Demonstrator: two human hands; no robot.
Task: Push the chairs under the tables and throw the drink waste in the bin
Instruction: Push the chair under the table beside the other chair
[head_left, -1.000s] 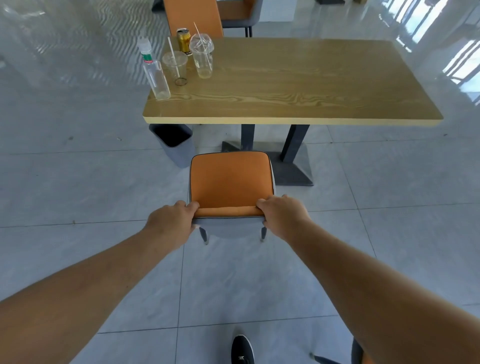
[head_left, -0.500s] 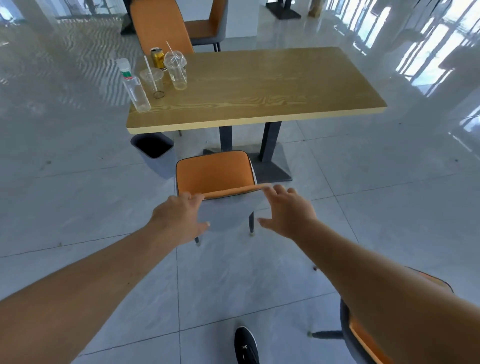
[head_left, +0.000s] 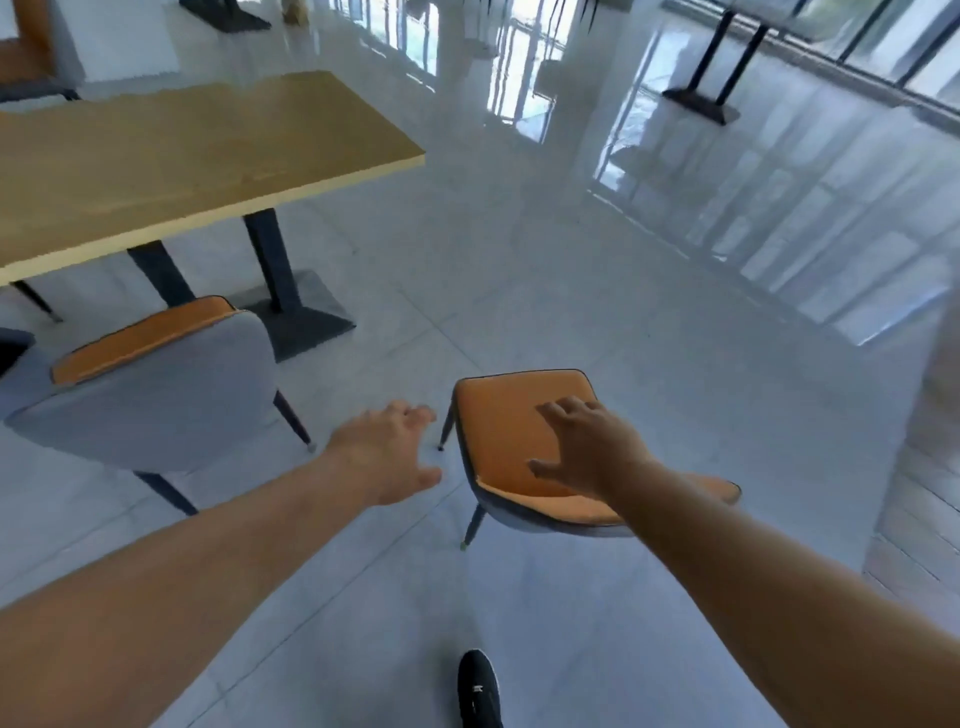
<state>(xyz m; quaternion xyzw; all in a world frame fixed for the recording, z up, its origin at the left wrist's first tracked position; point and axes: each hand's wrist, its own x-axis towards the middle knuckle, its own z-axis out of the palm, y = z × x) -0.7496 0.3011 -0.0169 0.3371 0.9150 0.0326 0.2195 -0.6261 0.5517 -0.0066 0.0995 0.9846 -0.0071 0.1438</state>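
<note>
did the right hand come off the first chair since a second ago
Yes. The right hand has left the first chair by the table and now reaches, fingers spread, over the second chair, farther from the table base.

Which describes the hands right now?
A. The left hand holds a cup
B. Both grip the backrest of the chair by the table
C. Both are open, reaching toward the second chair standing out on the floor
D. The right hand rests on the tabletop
C: the left hand and right hand are spread and empty, over and beside the second chair.
</note>
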